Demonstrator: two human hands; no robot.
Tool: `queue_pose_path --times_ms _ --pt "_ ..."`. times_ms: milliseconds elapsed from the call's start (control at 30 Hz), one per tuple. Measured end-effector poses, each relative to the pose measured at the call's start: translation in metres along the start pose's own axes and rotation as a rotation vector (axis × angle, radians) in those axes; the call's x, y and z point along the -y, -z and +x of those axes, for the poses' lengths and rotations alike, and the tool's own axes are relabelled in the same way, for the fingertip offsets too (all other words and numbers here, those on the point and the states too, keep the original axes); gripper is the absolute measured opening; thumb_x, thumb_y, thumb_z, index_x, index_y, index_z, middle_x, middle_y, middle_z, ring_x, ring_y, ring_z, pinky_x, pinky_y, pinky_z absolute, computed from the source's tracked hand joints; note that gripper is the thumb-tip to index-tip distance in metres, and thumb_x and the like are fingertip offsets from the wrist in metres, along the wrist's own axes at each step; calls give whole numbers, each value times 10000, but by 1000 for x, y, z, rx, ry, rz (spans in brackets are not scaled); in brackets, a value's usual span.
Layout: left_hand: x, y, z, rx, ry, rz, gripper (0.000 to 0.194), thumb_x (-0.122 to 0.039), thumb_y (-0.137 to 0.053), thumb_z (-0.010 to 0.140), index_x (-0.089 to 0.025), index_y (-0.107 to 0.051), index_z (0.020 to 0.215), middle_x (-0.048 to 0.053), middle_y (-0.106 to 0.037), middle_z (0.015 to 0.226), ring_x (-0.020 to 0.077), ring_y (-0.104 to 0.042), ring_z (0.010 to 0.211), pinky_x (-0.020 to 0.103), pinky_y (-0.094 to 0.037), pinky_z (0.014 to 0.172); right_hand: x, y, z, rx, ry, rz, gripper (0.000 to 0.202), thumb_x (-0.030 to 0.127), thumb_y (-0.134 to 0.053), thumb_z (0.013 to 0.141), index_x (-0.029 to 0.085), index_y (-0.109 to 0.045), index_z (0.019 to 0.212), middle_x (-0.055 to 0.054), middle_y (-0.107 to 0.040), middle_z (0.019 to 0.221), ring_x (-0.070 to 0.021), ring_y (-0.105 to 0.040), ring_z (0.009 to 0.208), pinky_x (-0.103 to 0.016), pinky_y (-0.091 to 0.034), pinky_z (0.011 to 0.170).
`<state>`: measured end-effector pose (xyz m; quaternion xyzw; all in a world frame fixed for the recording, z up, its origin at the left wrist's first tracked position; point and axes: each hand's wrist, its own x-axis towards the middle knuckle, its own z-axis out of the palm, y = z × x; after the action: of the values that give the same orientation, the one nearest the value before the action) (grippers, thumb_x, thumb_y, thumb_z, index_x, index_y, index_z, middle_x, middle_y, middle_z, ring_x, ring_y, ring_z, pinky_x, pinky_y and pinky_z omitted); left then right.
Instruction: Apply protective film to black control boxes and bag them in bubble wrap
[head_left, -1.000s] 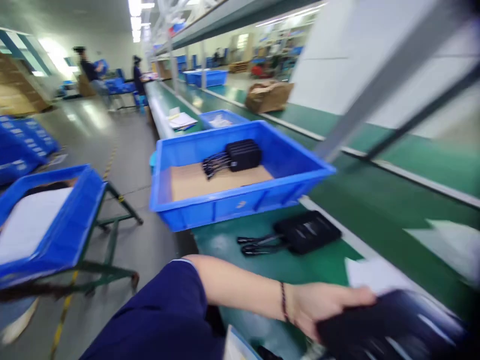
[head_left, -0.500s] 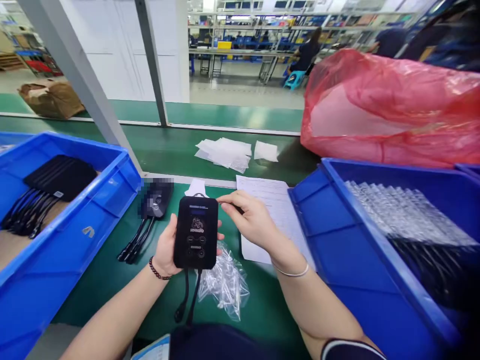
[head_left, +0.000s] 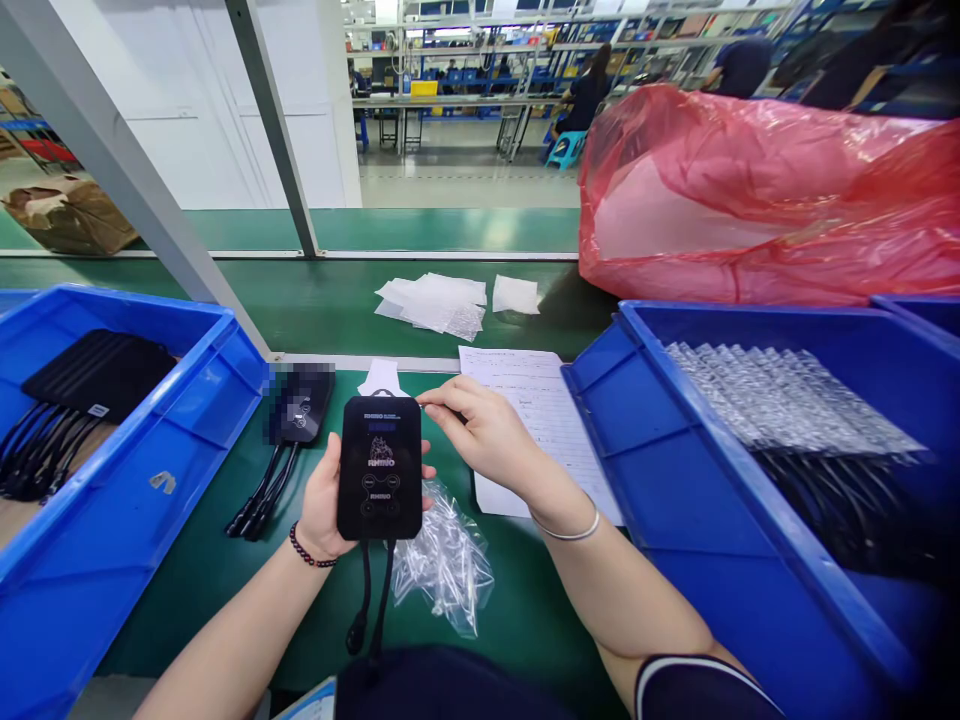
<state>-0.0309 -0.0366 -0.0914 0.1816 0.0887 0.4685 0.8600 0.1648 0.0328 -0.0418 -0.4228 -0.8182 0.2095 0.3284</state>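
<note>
My left hand [head_left: 324,500] is wrapped round a black controller box [head_left: 379,468] with a glossy RHINO-printed face, held upright toward me. Two short black cables with plugs hang from its lower edge. At the box's top right corner, the thumb and forefinger of my right hand [head_left: 480,432] are pinched together; anything between them is too small to make out. Just below lies a heap of clear plastic bags [head_left: 448,560], partly behind the box. A second black controller [head_left: 306,405] with cables rests on the green bench to the left, partly blurred out.
A blue bin [head_left: 172,430] at left holds several black controllers. Another blue bin [head_left: 675,520] at right contains bubble-wrapped units with cables. A written sheet [head_left: 525,420] lies beside it. Behind are white sheets [head_left: 435,300], a red plastic bag [head_left: 750,200] and a metal post [head_left: 277,120].
The view has shifted slightly, so the bench and bins sit a little further left. Both hands keep nearly the same hold at the box, with the pinch still at its top right corner.
</note>
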Motion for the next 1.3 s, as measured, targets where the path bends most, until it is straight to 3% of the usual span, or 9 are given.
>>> queue_pose_path --times_ms 633,1300 --pt "1 -1 -1 -29 -10 5 751 -654 -162 942 -147 -473 1400 180 -506 1391 360 -532 1196 573 -426 980 -1 -3 -1 -16 6 -39 225 212 -501 947 228 -704 1044 -42 -640 914 -160 -623 785 -314 -509 729" --pt "0 1 0 22 -18 -36 779 -645 -139 946 -100 -451 1408 207 -505 1386 368 -550 1181 580 -441 969 -4 -5 -1 -50 39 15 219 192 -525 937 215 -717 1039 -42 -652 902 -153 -630 795 -296 -515 709"
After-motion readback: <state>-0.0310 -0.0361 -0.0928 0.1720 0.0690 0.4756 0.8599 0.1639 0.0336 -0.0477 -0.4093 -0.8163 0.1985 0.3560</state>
